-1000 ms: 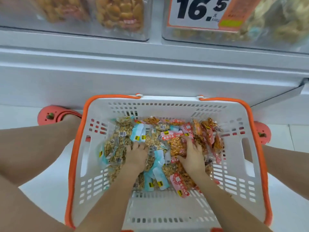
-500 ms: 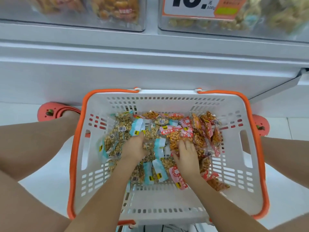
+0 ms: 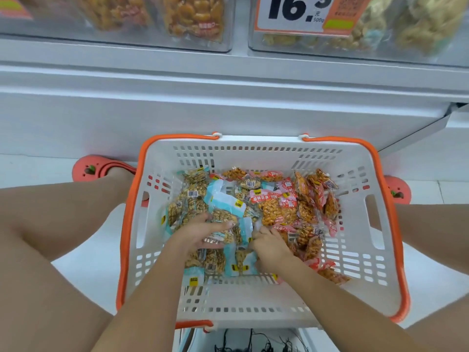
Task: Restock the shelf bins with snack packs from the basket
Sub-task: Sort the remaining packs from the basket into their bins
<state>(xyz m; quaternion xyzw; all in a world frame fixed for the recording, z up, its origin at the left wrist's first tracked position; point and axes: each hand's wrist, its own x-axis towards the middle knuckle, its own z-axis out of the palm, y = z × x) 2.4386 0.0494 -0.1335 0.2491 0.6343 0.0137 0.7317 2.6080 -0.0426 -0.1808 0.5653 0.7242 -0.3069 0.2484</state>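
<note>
A white basket (image 3: 256,295) with an orange rim stands on the floor between my knees. It holds many small snack packs: blue-edged ones (image 3: 223,201) on the left, pink and red ones (image 3: 276,209) on the right. My left hand (image 3: 200,233) lies on the blue-edged pile, fingers curled round a clump of those packs. My right hand (image 3: 270,246) digs into the middle of the pile beside it, fingers curled down among the packs. Clear shelf bins (image 3: 193,24) with bagged snacks run along the top.
A price card (image 3: 299,15) reading 16 hangs on the right-hand bin. The white shelf base (image 3: 228,105) stands just behind the basket. Orange sandals (image 3: 101,170) sit on the floor at either side. My bare legs flank the basket.
Both hands have drawn back toward me and closer together in the pile. The left hand has turned and closed its fingers on blue-edged packs. The view has tilted slightly up.
</note>
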